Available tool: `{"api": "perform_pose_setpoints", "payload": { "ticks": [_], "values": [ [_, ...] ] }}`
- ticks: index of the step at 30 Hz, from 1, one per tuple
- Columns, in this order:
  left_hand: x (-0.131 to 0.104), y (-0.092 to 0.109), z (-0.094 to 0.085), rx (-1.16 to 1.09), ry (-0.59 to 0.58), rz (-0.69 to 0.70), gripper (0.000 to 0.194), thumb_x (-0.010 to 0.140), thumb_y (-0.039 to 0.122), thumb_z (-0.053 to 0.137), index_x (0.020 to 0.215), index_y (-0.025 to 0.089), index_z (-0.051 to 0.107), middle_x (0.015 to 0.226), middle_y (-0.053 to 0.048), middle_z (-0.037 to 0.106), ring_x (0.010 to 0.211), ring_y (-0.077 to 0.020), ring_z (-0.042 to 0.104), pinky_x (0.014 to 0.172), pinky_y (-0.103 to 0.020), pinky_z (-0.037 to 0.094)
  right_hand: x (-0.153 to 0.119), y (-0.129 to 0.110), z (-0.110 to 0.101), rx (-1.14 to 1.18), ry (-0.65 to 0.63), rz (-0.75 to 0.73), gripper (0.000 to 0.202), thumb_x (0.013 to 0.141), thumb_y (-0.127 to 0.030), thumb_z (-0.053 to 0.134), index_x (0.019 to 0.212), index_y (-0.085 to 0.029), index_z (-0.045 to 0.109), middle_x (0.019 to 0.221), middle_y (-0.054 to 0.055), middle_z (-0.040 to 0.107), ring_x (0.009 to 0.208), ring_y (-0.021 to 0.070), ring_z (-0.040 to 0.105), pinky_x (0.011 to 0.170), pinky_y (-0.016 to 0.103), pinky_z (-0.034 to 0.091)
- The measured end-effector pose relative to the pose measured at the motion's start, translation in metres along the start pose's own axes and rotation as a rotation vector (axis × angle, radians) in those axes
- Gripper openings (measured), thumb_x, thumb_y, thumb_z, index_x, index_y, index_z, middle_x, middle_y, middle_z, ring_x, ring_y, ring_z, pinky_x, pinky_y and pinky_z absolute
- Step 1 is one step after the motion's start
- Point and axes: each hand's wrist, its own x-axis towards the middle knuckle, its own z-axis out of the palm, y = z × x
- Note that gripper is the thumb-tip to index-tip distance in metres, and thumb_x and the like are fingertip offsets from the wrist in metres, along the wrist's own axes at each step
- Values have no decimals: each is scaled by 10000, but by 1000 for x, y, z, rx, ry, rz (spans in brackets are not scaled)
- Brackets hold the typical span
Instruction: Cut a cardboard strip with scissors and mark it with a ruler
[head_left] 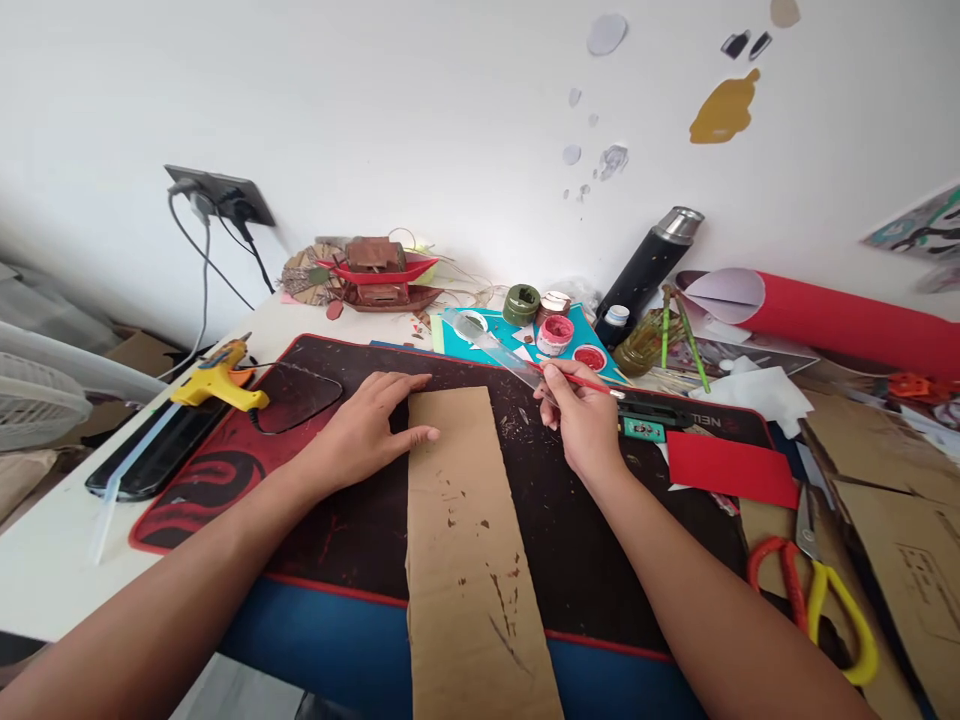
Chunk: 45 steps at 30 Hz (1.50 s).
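A long strip of brown cardboard [461,480], marked with dark brown paint flecks, lies lengthwise on the dark mat and runs past the bottom of the view. My left hand [367,425] rests at its upper left edge, thumb over the cardboard and the other fingers stretched out beyond its corner. To the right of the strip, my right hand [581,415] is closed around a clear ruler [491,345] and a thin red pencil-like stick [581,378]. The ruler points up and left, above the far end of the cardboard.
A yellow glue gun [217,380] lies at left with its cord on the mat [300,520]. Behind are model boats [375,275], paint jars [555,333] and a black thermos [652,255]. Scissors [810,575] and red card [731,468] lie right.
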Motion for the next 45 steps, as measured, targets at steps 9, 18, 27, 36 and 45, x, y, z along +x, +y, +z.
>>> {"api": "perform_pose_setpoints", "payload": {
  "ticks": [9,18,27,36,45],
  "values": [
    [-4,-4,-1,170,-173,131,951,902,840,691,1618,234,532,1583,-152,615,1450,-385,523,1269,-557,375,1,4,-1,11,-18,9,390,836,-547,871,978,-201,759,670,-35,688,407,86,531,353,207,351],
    [-4,-3,1,173,-189,91,958,866,760,791,1619,230,525,1557,-157,594,1452,-402,496,1256,-566,403,1,3,-1,-4,-31,-7,380,856,-548,862,974,-202,758,678,-25,704,404,84,532,354,203,350],
    [-6,1,2,54,-132,-47,903,850,538,862,1635,289,491,1499,-124,575,1444,-375,504,1269,-577,401,1,5,-1,-19,-51,-1,394,857,-568,864,958,-203,755,680,-30,687,402,85,536,351,205,356],
    [-1,-8,-4,-76,-35,-188,635,891,511,731,1482,298,643,1184,-56,654,1095,-274,669,999,-445,570,0,6,-1,-20,-56,-9,362,869,-544,859,955,-206,763,681,-27,688,412,92,547,356,209,364],
    [2,4,-10,-130,-109,-286,617,897,662,667,1357,260,753,964,-23,762,778,-222,658,727,-358,522,1,6,-1,-16,-55,5,354,881,-536,843,962,-202,762,690,-27,688,409,87,544,357,209,358]
  ]
}}
